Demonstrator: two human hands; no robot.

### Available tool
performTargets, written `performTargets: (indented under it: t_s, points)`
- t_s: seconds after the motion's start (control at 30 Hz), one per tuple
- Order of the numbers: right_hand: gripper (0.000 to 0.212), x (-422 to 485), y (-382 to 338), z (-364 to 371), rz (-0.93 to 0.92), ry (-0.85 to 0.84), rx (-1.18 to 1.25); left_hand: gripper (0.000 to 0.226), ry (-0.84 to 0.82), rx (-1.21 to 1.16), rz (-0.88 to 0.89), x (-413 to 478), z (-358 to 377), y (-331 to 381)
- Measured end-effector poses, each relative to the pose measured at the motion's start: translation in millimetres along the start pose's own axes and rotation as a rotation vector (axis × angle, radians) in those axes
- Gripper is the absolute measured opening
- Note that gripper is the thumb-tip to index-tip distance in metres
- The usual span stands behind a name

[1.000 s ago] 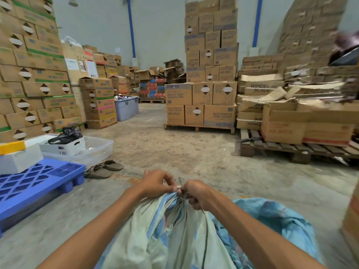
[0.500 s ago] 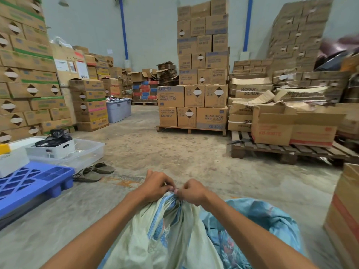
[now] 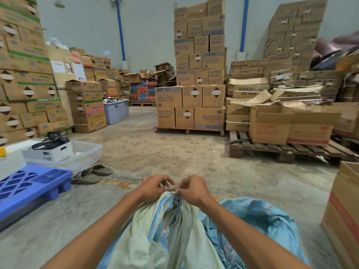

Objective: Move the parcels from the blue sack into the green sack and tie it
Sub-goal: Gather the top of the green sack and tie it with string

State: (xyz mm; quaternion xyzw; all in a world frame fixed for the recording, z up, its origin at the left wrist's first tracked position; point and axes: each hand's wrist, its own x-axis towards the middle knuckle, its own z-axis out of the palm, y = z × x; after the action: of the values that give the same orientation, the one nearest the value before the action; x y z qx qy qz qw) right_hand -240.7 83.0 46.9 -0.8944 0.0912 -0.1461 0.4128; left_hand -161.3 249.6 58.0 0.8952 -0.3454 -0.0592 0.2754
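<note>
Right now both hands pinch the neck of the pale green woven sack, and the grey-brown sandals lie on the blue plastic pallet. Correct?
No: in the head view the grey-brown sandals lie on the concrete floor beside the blue plastic pallet. The left hand and right hand do pinch the neck of the pale green woven sack.

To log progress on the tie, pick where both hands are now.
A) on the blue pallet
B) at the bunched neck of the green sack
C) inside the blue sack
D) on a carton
B: the left hand and the right hand both pinch the gathered neck of the green sack, while the blue sack lies slack to its right.
</note>
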Motion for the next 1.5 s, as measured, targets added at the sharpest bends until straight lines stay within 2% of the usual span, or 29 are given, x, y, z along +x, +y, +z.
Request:
performTargets:
  t_s: [0.07,0.17,0.23,0.4,0.47,0.6,0.63,0.73,0.83,0.97,1.03,1.1,1.17,1.3,1.5]
  points:
    - [0.011,0,0,-5,0.196,-0.114,0.244,0.042,0.007,-0.126,-0.031,-1,1,-2]
    - [0.017,-1,1,-12,0.417,-0.336,0.519,0.027,-0.023,-0.343,-0.04,-2,1,7]
    - [0.023,1,3,-11,0.442,-0.407,0.594,0.024,-0.04,-0.43,-0.02,-3,0,15]
    - [0.017,4,1,-10,0.466,-0.371,0.569,0.057,-0.092,-0.454,-0.012,-4,-3,27]
    - [0.018,5,2,-9,0.468,-0.35,0.558,0.058,-0.074,-0.393,-0.017,-1,-2,22]
    - [0.012,8,1,-3,0.447,-0.296,0.51,0.034,-0.071,-0.28,0.016,2,1,9]
    - [0.016,9,1,-2,0.437,-0.263,0.451,0.033,-0.032,-0.148,-0.011,3,1,9]
    - [0.032,7,1,2,0.422,-0.193,0.184,0.025,0.208,0.492,-0.093,4,-1,13]
    - [0.03,-10,2,17,0.45,-0.233,0.085,0.017,0.251,0.696,-0.155,0,1,-4]
    - [0.025,-28,5,34,0.475,-0.247,0.204,0.017,0.266,0.686,-0.203,-7,0,-12]
    - [0.016,-22,0,29,0.475,-0.237,0.341,0.021,0.244,0.658,-0.242,-7,-10,-8]
    - [0.016,-14,-9,17,0.487,-0.201,0.509,0.027,0.224,0.548,-0.312,-6,-24,-8]
    - [0.014,-9,-23,6,0.467,-0.17,0.573,0.032,0.214,0.415,-0.342,-5,-38,-6]
    - [0.018,-3,-44,10,0.431,-0.12,0.722,0.036,0.168,0.314,-0.292,-6,-50,10]
    - [0.006,7,-56,39,0.344,-0.047,0.983,0.033,0.137,0.44,-0.239,-12,-56,24]
